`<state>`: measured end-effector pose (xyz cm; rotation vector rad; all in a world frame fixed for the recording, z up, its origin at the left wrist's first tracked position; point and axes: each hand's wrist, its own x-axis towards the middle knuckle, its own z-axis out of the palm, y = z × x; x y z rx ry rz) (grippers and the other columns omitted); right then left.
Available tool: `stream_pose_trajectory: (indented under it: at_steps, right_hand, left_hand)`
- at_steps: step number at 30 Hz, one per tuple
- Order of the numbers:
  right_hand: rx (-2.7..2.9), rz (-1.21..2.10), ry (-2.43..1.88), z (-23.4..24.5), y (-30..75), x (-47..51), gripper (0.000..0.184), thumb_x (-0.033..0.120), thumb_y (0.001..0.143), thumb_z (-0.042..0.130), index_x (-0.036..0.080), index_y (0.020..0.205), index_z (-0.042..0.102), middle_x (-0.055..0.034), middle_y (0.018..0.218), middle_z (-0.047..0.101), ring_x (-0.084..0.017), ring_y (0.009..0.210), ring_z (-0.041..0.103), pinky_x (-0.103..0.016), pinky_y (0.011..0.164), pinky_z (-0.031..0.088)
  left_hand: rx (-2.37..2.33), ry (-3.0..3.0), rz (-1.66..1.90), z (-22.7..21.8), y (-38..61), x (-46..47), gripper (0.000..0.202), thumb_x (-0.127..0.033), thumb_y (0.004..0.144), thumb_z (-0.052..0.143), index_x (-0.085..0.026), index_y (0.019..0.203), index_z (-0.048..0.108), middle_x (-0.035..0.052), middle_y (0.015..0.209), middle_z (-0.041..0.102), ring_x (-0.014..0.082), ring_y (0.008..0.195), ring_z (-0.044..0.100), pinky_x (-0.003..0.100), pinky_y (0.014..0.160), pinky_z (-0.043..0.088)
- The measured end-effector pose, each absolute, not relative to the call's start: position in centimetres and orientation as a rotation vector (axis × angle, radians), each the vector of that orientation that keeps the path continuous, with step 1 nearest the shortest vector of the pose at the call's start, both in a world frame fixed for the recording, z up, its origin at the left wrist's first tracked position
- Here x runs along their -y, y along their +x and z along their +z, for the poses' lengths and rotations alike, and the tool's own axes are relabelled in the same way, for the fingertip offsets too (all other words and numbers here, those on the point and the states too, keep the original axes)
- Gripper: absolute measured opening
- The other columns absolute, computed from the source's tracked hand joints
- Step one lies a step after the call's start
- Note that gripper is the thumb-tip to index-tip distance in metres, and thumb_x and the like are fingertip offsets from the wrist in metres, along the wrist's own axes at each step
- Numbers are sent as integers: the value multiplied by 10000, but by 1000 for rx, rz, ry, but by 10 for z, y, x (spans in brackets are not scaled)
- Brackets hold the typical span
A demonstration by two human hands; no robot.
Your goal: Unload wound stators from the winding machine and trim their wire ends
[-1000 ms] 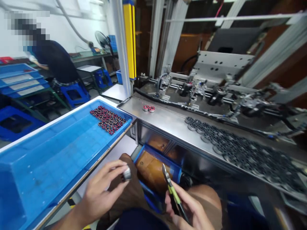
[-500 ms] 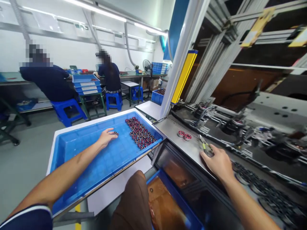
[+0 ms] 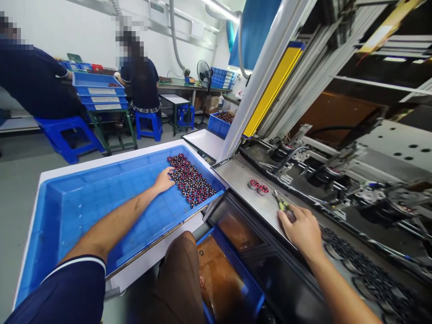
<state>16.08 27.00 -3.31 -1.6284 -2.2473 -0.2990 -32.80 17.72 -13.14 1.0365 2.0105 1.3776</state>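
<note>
My left hand [image 3: 164, 181] reaches into the blue tray [image 3: 111, 220], its fingertips closed around a small round wound stator at the left edge of the group. Its fingers partly hide that stator. Many dark and red stators [image 3: 194, 180] sit packed close together at the tray's right end. My right hand [image 3: 302, 229] is wrapped around cutting pliers [image 3: 282, 203] with yellow-green handles, held over the metal ledge [image 3: 251, 200]. Two red-topped stators [image 3: 258, 186] stand on this ledge, just left of the pliers' tips.
An open machine with metal fixtures [image 3: 326, 175] lies along the right. Dark round parts [image 3: 367, 279] line the ledge near my right forearm. A slanted post with a yellow bar [image 3: 273, 90] rises ahead. Two co-workers sit at a far bench, by stacked blue trays [image 3: 101, 92].
My left hand has carried the stator rightward across the tray to the packed group. My right hand still grips the pliers in about the same place. The view has shifted slightly.
</note>
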Motion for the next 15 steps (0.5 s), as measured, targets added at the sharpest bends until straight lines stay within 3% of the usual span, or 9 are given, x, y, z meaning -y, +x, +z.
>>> stream_pose_trajectory:
  at_steps: [7, 15]
  right_hand:
    - [2248, -297, -1593, -34, 161, -269, 585, 494, 874, 436, 47, 1160, 684, -226, 1136, 661, -342, 1058, 601, -451, 969, 468]
    - [2234, -313, -1566, -35, 163, -271, 571, 485, 867, 454, 41, 1136, 693, -223, 1119, 666, -338, 1048, 603, -447, 970, 464]
  left_hand:
    - [-1987, 934, 1466, -127, -324, -176, 355, -339, 927, 602, -159, 1232, 577, 102, 1236, 612, 231, 1055, 631, 449, 886, 553]
    - [-1871, 339, 1733, -92, -355, -222, 374, -345, 930, 596, -164, 1255, 562, 107, 1259, 599, 237, 1070, 626, 455, 890, 551]
